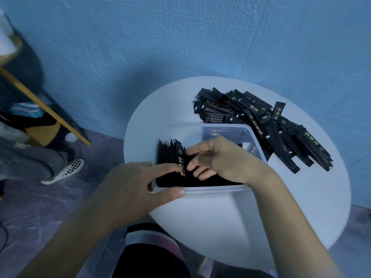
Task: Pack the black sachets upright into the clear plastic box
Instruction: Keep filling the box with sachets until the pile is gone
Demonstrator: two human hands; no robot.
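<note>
Since the table (220, 221) carries everything, we start there: the box (220, 190) sits on it near us, with a pile (261, 121) of sachets lying flat just behind it and to the right. Inside the box, a row (167, 155) stands on edge at the left end. Our left hand (128, 189) braces the near left corner with straight fingers, thumb on the rim. Our right hand (224, 159) pinches one sachet (181, 164) in the row. We judge them light, thin, bendy and slick, best taken by the edges near the top. Their gold print is too blurred to read.
</note>
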